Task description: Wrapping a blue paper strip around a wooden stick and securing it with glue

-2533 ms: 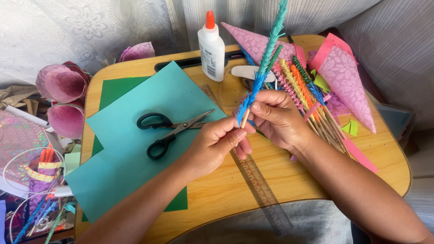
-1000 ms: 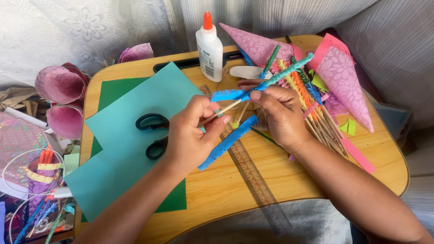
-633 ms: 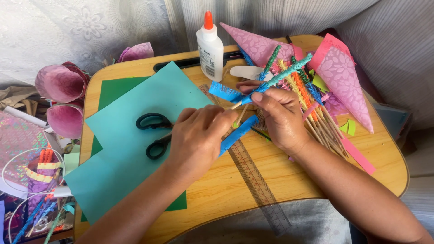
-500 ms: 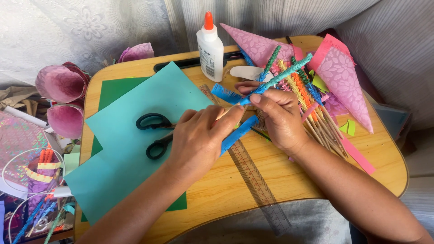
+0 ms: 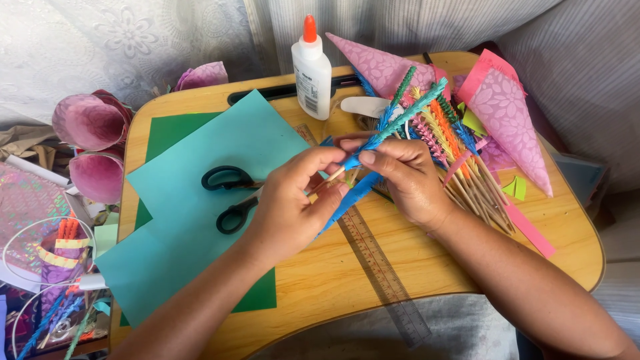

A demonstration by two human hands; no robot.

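Observation:
My right hand (image 5: 405, 179) pinches a thin wooden stick wrapped in fringed teal and blue paper (image 5: 408, 115), which points up and to the right. My left hand (image 5: 293, 207) holds the loose blue paper strip (image 5: 352, 196) against the stick's bare lower end, its fingers curled round it. Both hands meet above a clear ruler (image 5: 373, 257) on the wooden lap table (image 5: 427, 267).
Black-handled scissors (image 5: 227, 197) lie on a teal paper sheet (image 5: 200, 207) over a green one. A white glue bottle (image 5: 312, 67) stands at the back. Several coloured fringed sticks (image 5: 460, 160) and pink paper cones (image 5: 507, 120) lie at right; pink paper flowers (image 5: 90, 143) at left.
The stick went from upright to slanting up-right. The blue strip came loose from the stick, and my left hand has since closed over it at the stick's lower end.

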